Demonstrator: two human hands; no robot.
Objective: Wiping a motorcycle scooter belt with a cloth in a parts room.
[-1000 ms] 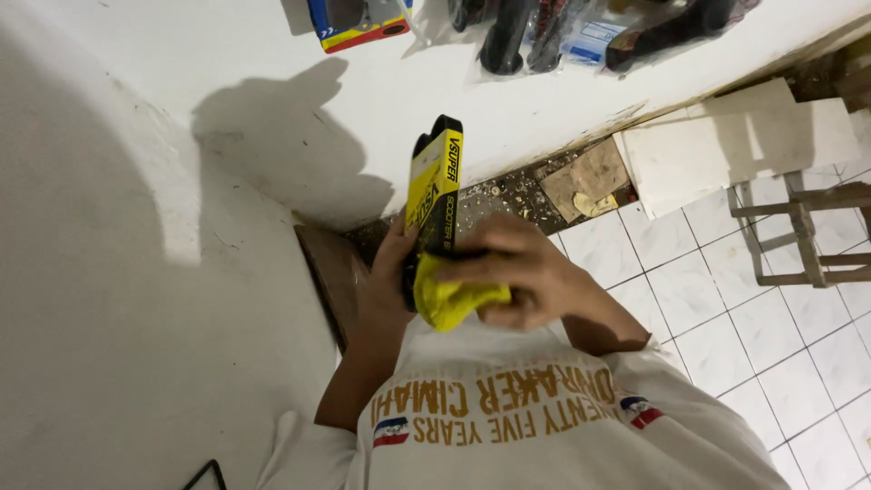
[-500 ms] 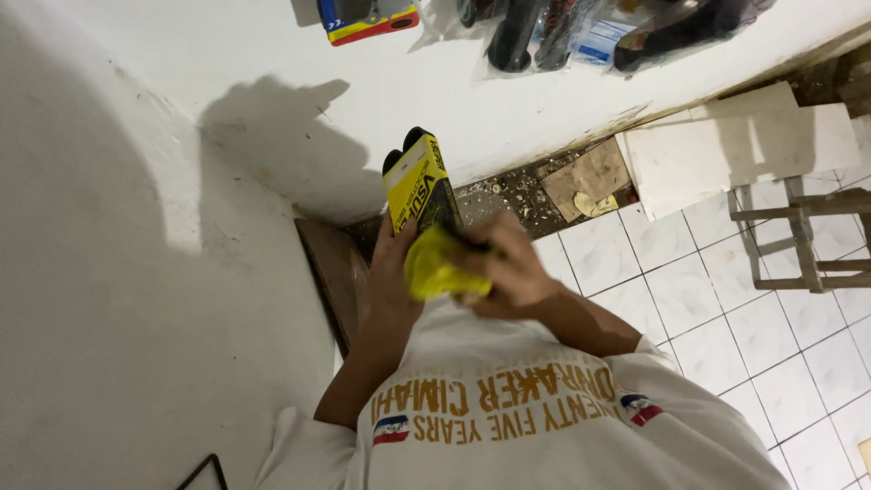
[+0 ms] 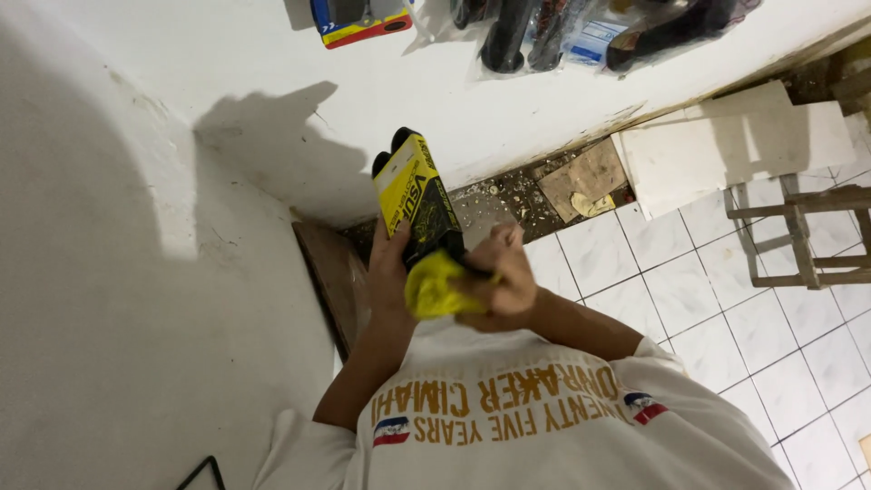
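While my left hand [image 3: 392,272] wraps its fingers around the lower end of a yellow-and-black packaged item [image 3: 419,201], held up before my chest, my right hand [image 3: 497,279] pinches a yellow cloth [image 3: 432,287] against its base. Beyond lie white floor tiles [image 3: 671,290] and a wooden frame [image 3: 798,236].

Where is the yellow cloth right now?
The yellow cloth is in the middle of the head view, bunched under the right hand and pressed against the lower end of the yellow and black package that the left hand holds.
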